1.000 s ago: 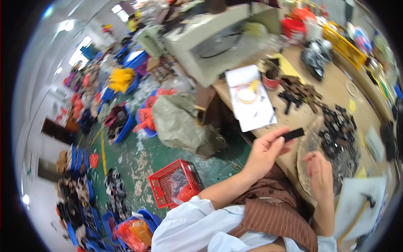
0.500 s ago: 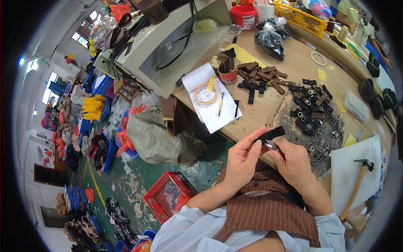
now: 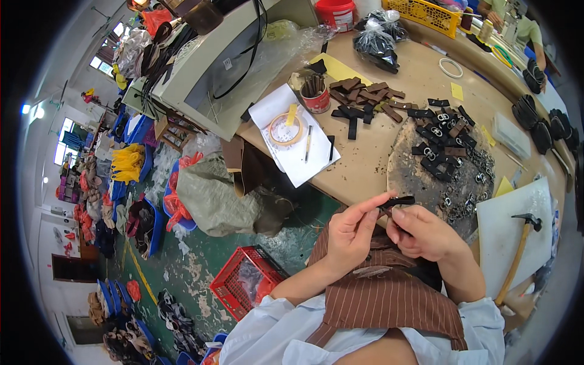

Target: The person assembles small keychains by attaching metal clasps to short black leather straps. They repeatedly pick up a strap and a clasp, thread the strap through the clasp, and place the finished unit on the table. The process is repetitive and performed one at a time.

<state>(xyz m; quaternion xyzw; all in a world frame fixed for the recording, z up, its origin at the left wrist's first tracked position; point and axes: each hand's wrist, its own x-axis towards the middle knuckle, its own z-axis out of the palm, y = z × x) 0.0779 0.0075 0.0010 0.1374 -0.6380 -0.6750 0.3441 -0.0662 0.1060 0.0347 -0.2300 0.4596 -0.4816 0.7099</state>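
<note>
Over the table's near edge my two hands hold a short black strap (image 3: 403, 200), which looks bent into a narrow loop. My left hand (image 3: 353, 234) pinches its left end between thumb and forefinger. The thumb and curled fingers of my right hand (image 3: 429, 234) close on the strap from below; whatever else they cover is hidden. Just beyond lies a round, worn board (image 3: 401, 164) bearing a heap of black strap pieces with metal rings (image 3: 443, 146). Loose metal rings (image 3: 483, 163) are scattered along its right side.
Brown strap pieces (image 3: 371, 94) lie beside a red tin (image 3: 316, 102). A notepad (image 3: 310, 167) carries a tape roll (image 3: 286, 129) and a pen (image 3: 308, 144). At right, a hammer (image 3: 516, 261) rests on a white slab (image 3: 493, 213). A red crate (image 3: 234, 286) stands on the floor. A co-worker (image 3: 528, 31) is at far right.
The strap has turned from flat to edge-on and now looks looped. My right fingers have curled in, and the silvery piece seen at them is hidden. The view has shifted slightly.
</note>
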